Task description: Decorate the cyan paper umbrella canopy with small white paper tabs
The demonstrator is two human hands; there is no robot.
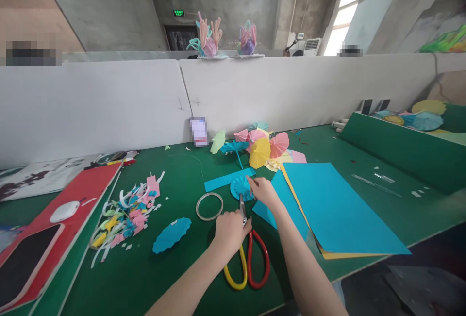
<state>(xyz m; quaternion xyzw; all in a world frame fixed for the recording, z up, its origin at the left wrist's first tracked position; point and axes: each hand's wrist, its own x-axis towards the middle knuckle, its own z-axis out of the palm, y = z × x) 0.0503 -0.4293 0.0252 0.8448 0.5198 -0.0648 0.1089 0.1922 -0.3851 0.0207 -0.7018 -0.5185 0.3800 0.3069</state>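
My left hand (230, 228) is closed around the scissors (258, 262) near the pivot, below the blades. One scissor handle is red and the other yellow, and both point towards me. The blade tips meet the lower edge of a blue pleated paper disc (238, 187). At the disc's right edge, the fingers of my right hand (264, 192) pinch the paper. A blue paper strip (225, 180) lies just behind the disc. Left of the disc is a roll of tape (209, 207). A scalloped blue paper piece (172, 235) rests further left.
Several small paper umbrellas (260, 153) stand at the back against a white partition (284, 88). Blue paper sheets (338, 209) lie on the right. Paper scraps (133, 214) are heaped on the left beside a red board (78, 204) with a phone (31, 262). A green box (404, 151) sits far right.
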